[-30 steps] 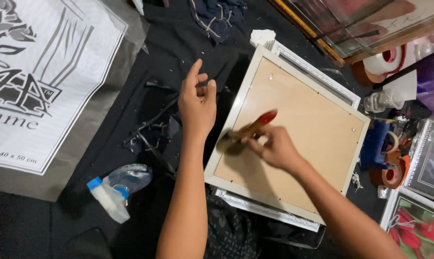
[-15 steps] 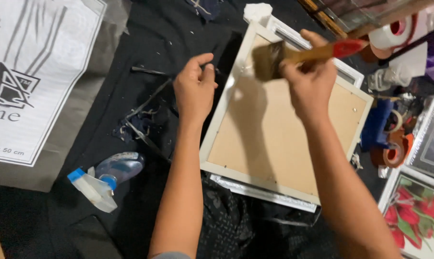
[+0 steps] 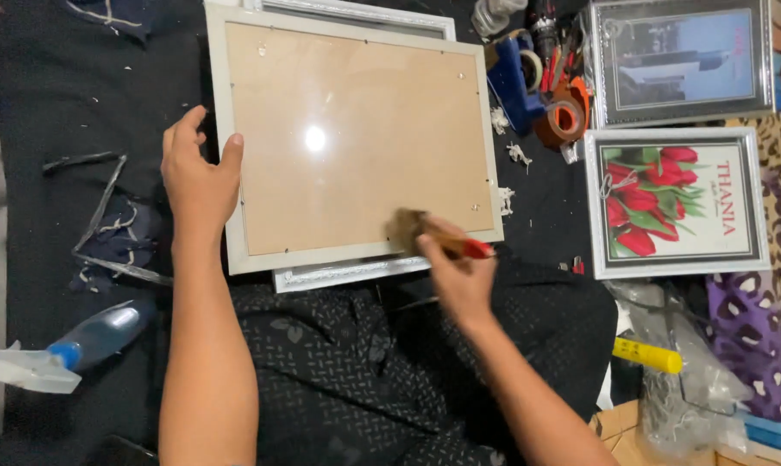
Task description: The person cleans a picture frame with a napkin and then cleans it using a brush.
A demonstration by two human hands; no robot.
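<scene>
Head view, looking down at a dark cloth (image 3: 54, 86).

Picture frame (image 3: 356, 138): white, lying flat at top centre, tan panel facing up, a glare spot near its middle. Resting on top of a second white frame (image 3: 347, 274), seen only along the upper and lower edges.

Left hand (image 3: 196, 181): open, holding nothing. Palm flat on the left rail of the picture frame, thumb on the tan panel, fingers spread over the cloth.

Right hand (image 3: 459, 276): closed around the red handle of a brush (image 3: 429, 235). Bristles touching the lower right corner of the tan panel.

Spray bottle (image 3: 71, 345): lying at lower left, well apart from both hands.

Tape rolls (image 3: 558, 116): just right of the picture frame's upper corner.

Tulip picture (image 3: 675, 203): framed, right of the picture frame.

Yellow tube (image 3: 647, 355): at lower right.
</scene>
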